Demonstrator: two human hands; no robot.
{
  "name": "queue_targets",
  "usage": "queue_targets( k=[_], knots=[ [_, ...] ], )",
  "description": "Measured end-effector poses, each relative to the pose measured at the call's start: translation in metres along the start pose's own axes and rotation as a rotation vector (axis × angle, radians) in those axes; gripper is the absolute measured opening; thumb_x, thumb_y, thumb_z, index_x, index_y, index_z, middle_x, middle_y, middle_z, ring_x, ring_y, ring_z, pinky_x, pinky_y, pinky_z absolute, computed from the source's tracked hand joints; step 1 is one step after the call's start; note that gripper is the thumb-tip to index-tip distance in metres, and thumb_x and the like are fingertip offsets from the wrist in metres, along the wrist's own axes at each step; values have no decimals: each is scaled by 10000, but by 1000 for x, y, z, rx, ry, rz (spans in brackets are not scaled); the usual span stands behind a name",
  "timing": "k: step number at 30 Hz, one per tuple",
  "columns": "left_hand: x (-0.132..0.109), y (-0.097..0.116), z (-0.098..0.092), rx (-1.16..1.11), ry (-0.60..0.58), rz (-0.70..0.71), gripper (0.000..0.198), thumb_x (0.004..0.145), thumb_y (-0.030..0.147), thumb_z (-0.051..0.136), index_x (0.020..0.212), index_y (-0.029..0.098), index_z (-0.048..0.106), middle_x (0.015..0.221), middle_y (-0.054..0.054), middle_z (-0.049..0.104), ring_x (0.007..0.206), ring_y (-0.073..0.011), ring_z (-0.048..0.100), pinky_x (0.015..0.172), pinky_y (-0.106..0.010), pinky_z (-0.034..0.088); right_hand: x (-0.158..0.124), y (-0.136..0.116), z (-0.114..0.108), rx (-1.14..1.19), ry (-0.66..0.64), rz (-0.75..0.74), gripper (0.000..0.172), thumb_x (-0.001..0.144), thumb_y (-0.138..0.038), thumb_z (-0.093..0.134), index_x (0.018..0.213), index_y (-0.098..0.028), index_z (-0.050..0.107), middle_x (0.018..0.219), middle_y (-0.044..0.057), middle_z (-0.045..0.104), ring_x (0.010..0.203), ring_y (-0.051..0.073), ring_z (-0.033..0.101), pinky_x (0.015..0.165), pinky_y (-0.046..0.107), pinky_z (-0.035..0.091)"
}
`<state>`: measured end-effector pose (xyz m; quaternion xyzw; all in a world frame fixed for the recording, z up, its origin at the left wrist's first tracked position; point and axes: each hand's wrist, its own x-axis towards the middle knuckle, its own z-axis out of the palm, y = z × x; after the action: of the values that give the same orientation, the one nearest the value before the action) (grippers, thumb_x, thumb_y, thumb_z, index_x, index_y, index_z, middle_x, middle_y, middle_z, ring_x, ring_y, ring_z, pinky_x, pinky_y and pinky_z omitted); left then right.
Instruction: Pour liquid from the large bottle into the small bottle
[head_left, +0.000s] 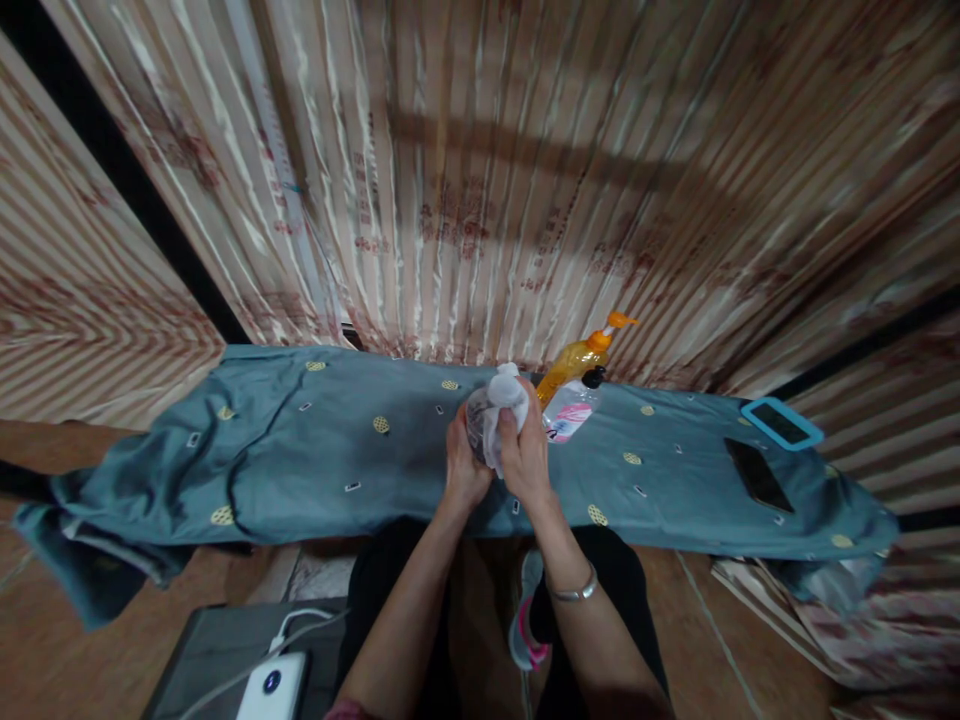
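Observation:
Above the front half of the table, my left hand (pixel 466 468) is wrapped round a clear, greyish container (pixel 475 415), perhaps a bottle; much of it is hidden by my fingers and a cloth. My right hand (pixel 526 455) presses a crumpled white cloth or wipe (pixel 507 398) against the container's upper side, thumb on top. Just beyond my right hand stand a clear bottle (pixel 571 412) with a black cap and pink label, and an amber pump bottle (pixel 576 362) with an orange pump head. Both bottles look tilted because of the wide lens.
A blue-green patterned cloth covers the narrow table (pixel 300 450). On the right lie a dark phone (pixel 757 474) and a blue-framed device (pixel 782 423). Striped plastic sheeting (pixel 465 200) rises behind. A white power bank (pixel 274 685) with a cable rests at lower left.

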<state>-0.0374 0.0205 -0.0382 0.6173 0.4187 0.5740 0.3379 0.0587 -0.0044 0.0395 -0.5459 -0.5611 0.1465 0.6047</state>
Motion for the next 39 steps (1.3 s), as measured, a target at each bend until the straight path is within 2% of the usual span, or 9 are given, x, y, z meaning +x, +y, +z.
queue_targets(
  k=[5,11,13,17,20,29,32,35,39],
  knots=[
    [-1,1,2,65,35,22,805,791,372,810,1509,220,477,1429,-172,637,1318,-368,624,1167,-531,479,0,8,4,-1,32,11,551,1016,-617,562,1378,-207,629,1410,126,647,1353,299,587,1185,597,408],
    [-1,-4,5,12,-73,35,1026,757,390,839,1606,171,305,1517,-209,593,1374,-356,623,1176,-507,499,1,28,0,8,78,120,524,1044,-627,499,1292,-197,666,1273,106,705,1198,258,672,1091,541,504],
    [-1,-8,5,20,-76,61,995,781,392,809,1608,176,299,1529,-208,586,1368,-350,628,1161,-499,513,0,23,-1,-6,80,103,551,1042,-638,489,1327,-194,650,1313,115,692,1237,271,658,1116,563,482],
    [-4,-18,5,110,45,114,870,806,359,755,1569,173,382,1460,-218,623,1354,-383,616,1142,-553,506,-1,5,3,-40,65,-5,590,1037,-634,499,1431,-206,594,1484,136,613,1399,305,563,1200,606,395],
    [-6,-21,5,159,74,139,849,801,325,749,1561,175,401,1441,-218,635,1308,-387,636,1126,-571,511,2,2,8,-73,61,-39,584,1007,-613,585,1423,-204,598,1431,131,643,1351,303,596,1166,594,437],
    [-1,-11,0,26,-91,15,1020,781,307,752,1655,195,238,1553,-192,585,1379,-344,633,1163,-500,517,-3,33,5,-80,119,31,478,1042,-577,546,1297,-189,659,1288,106,697,1202,258,671,1070,533,526],
    [0,-8,0,42,-34,34,952,773,319,768,1609,179,336,1516,-198,603,1388,-362,611,1176,-522,495,-6,26,3,-73,112,28,484,1052,-582,520,1303,-191,657,1278,105,699,1174,251,680,1059,529,532],
    [-1,-6,3,102,20,40,830,786,340,783,1532,185,455,1393,-184,667,1329,-378,626,1153,-560,495,-4,13,5,-65,101,-38,519,1051,-582,515,1385,-199,621,1409,125,650,1344,291,602,1162,590,445],
    [-3,-3,5,128,38,26,829,797,372,801,1529,183,461,1385,-194,660,1315,-383,624,1141,-579,494,1,9,8,-46,102,-84,536,1007,-580,606,1383,-199,626,1438,127,635,1386,312,567,1187,614,410]
  ],
)
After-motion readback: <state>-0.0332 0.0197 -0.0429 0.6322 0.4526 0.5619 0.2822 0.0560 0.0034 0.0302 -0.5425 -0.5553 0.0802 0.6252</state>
